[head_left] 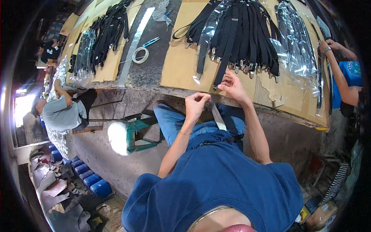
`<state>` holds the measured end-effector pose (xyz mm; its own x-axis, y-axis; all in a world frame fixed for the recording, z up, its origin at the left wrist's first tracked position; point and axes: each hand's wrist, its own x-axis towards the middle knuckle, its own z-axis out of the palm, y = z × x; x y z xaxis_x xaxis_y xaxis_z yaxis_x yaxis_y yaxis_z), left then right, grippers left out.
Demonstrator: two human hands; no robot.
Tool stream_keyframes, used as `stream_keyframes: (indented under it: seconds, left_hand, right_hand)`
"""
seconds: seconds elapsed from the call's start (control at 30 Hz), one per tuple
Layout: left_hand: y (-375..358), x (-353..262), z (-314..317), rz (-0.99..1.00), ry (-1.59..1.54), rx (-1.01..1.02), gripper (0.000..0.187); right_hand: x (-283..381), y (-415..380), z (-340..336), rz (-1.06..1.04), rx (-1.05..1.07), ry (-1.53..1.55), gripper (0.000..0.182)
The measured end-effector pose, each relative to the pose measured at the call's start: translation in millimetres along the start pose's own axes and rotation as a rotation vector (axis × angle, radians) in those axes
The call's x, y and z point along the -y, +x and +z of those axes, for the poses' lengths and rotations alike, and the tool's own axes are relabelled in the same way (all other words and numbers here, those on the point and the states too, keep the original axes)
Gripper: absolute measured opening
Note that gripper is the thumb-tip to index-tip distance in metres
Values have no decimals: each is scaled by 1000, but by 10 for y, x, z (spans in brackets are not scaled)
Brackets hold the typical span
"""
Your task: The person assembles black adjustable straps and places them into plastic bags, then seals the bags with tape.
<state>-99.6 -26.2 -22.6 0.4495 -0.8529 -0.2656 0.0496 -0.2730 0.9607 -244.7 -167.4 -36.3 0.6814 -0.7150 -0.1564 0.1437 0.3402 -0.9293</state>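
Black elastic suspenders (247,34) with metal clips lie bunched on the cardboard before me. One black strap (224,67) reaches toward the table's front edge, its clip end at the thumb and fingers of my right hand (234,89), which are closed on it. Just left of that, my left hand (196,105) pinches at the table edge, thumb against forefinger. A narrow whitish plastic sleeve (218,118) hangs from its fingertips over my lap. Another strap in clear plastic (203,54) lies to the left of the bunch.
More suspenders (110,34) rest on cardboard at left. Between the piles are a roll of tape (140,55) and a blue cutter (151,41). Clear plastic sleeves (295,46) lie at right. A co-worker (346,77) stands at right, another (63,112) sits at left near a green stool (143,133).
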Motion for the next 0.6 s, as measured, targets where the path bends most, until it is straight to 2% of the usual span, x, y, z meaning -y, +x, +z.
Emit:
stream_keyframes:
  seconds: [0.03,0.1,0.13,0.2,0.27,0.4,0.6]
  left_hand:
    - [3,15,-2,0,-1,0,13]
    - [2,-2,5,-68,-262,42,17]
    - [-12,-30,25,-68,-261,45,17]
    - [-67,-72,84,-112,-537,148,22]
    - [-103,-42,119,-131,-505,148,20]
    - [-190,81,180,-173,-406,114,14]
    - [-251,124,227,-140,-307,75,20]
  right_hand:
    - [-7,-1,-8,4,-3,-16,56]
    - [-6,4,-17,6,-8,-31,54]
    - [-1,1,-16,3,-2,-24,54]
    - [10,-11,-5,2,2,-15,55]
    - [28,-18,12,10,-20,27,59]
    - [64,-37,24,10,-28,32,56]
    - [92,-37,30,-11,10,2,53]
